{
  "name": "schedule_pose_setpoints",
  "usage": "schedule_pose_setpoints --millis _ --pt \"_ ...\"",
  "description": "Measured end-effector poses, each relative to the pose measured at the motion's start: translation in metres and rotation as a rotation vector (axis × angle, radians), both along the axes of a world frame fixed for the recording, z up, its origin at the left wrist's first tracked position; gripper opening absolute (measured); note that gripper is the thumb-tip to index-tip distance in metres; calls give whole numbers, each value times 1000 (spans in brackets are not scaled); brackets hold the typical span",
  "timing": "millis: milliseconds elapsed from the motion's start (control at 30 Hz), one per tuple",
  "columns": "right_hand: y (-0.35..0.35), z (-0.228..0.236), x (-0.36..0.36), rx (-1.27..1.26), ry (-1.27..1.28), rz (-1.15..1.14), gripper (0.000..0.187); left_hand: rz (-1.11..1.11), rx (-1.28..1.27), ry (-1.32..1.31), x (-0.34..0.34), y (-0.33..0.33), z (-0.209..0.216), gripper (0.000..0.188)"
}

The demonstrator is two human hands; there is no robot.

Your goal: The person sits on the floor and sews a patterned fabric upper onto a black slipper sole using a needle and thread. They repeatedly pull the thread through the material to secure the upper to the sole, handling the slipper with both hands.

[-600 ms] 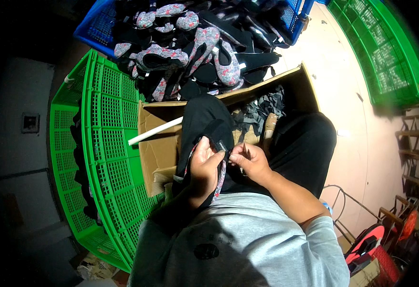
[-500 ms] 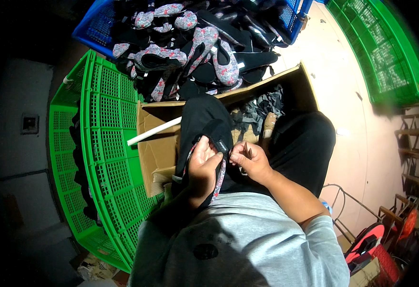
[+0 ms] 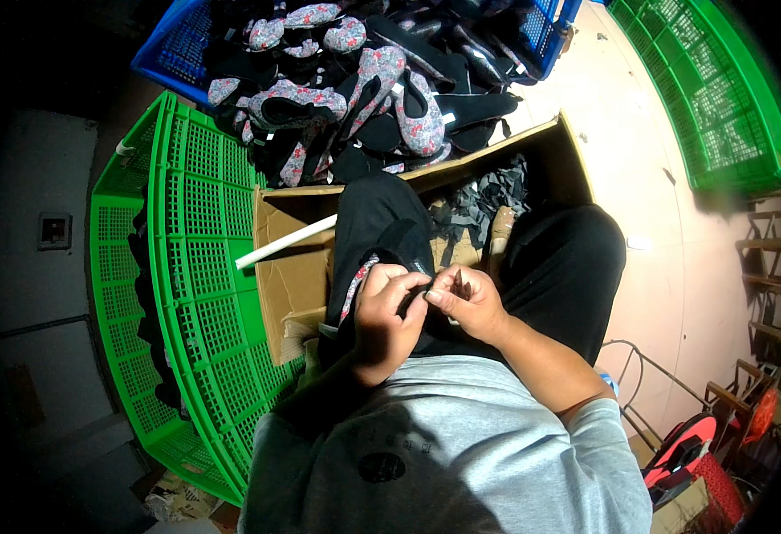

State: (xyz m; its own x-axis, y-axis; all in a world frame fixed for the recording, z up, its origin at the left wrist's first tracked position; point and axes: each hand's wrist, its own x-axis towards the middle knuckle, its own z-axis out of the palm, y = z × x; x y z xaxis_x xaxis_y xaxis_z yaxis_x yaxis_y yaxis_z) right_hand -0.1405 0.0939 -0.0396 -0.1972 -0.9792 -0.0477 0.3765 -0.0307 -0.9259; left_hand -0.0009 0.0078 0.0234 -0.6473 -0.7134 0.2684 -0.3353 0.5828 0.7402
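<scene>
On my left thigh lies a fabric shoe upper, black with a grey and red floral edge [image 3: 355, 289]. My left hand [image 3: 389, 307] is closed over its near part, thumb and forefinger pinched at its right edge. Those fingertips meet the fingers of my right hand [image 3: 469, 304]; whatever is between them is too small to make out. My right hand is closed round what looks like thread snips [image 3: 463, 285], with dark pointed tips standing up out of the fist. Much of the upper is hidden under my left hand.
A cardboard box [image 3: 294, 254] with dark fabric scraps [image 3: 488, 191] sits beyond my knees, a white rod [image 3: 285, 241] across its left side. Behind it are piled floral shoe uppers [image 3: 422, 120] and a blue crate [image 3: 172, 58]. Green crates stand left [image 3: 199, 258] and far right [image 3: 720, 98].
My left hand has turned over from palm-up beneath the upper to a pinch at its right edge, meeting my right fingers. The upper has dropped lower against my thigh.
</scene>
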Motion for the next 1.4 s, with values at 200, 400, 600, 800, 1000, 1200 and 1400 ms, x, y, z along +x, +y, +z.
schedule_pose_setpoints --millis 200,400,600,800,1000,1200,1400 --pt "0 2 -2 15 24 -17 20 -23 -170 -33 -1 -2 -4 21" --pt "0 5 -2 46 -87 -72 17 10 -138 -15 -1 -3 -3 14" --pt "6 -6 -9 -46 -85 91 35 76 31 36 4 -2 -10 7" --pt "11 -17 -3 -41 276 19 38 87 137 56 7 -2 -15 4" --pt "9 -4 -8 -55 401 50 38 86 168 76 7 -3 -14 2" --pt "9 -2 -9 -87 466 51 41 106 187 73 7 -4 -11 4" --pt "10 1 -6 -39 556 0 40 114 212 103 7 -4 -13 3"
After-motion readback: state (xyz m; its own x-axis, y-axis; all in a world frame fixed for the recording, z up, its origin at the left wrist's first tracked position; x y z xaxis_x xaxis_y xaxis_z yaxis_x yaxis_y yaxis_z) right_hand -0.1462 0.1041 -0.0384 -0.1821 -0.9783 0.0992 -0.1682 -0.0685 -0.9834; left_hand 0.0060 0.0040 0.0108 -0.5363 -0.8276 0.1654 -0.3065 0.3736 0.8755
